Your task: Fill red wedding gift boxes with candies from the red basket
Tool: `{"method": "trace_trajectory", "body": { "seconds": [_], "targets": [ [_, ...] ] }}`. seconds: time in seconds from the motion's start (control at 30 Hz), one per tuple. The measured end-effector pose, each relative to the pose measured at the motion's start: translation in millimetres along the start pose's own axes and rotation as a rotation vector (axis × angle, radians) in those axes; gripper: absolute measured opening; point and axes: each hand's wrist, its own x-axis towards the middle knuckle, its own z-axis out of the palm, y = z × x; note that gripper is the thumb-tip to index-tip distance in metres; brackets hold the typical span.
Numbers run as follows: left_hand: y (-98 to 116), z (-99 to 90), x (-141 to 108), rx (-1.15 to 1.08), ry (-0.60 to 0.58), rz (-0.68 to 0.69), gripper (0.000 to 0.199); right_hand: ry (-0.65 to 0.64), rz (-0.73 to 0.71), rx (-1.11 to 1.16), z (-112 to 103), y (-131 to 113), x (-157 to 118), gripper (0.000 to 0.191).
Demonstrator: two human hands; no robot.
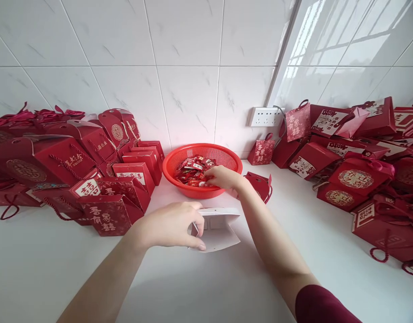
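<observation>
My left hand (173, 226) grips the left side of a candy box (220, 235), thumb and fingers curled around its edge. The box's mouth is open towards me and shows a white inside; its outer faces are mostly hidden. Beyond it stands a red plastic basket (169, 172) with a perforated wall, holding a heap of red wrapped candies (189, 172). My right hand (225, 177) reaches over the rim into the basket. Its fingers are drawn together at the candies, with a small wrapped candy at the fingertips.
Red gift boxes (107, 215) with cord handles crowd the left side of the white counter (193, 291). More red boxes (354, 179) are piled at the right. A small box (260, 186) lies just right of the basket. A power socket (265, 116) sits on the tiled wall.
</observation>
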Motion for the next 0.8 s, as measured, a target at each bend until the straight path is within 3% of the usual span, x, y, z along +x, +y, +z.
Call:
{"method": "trace_trajectory", "body": {
  "seconds": [0.23, 0.43, 0.63, 0.8],
  "targets": [
    [-1.9, -4.7, 3.7, -0.029, -0.054, -0.018, 0.026, 0.219, 0.042, 0.103, -35.1, -18.9, -60.9, 0.021],
    [-4.2, -4.8, 6.6, -0.037, -0.063, -0.073, 0.027, 0.357, -0.135, 0.352, -56.7, -42.1, -120.6, 0.012],
    [-4.8, -1.7, 8.8, 0.007, -0.03, -0.078, 0.032, 0.36, -0.306, 0.297, -63.6, -55.0, -141.5, 0.012],
    [-7.6, 2.6, 14.1, 0.022, 0.029, -0.109, 0.037, 0.384, -0.306, 0.219, -62.3, -60.7, -140.4, 0.013]
  ]
}}
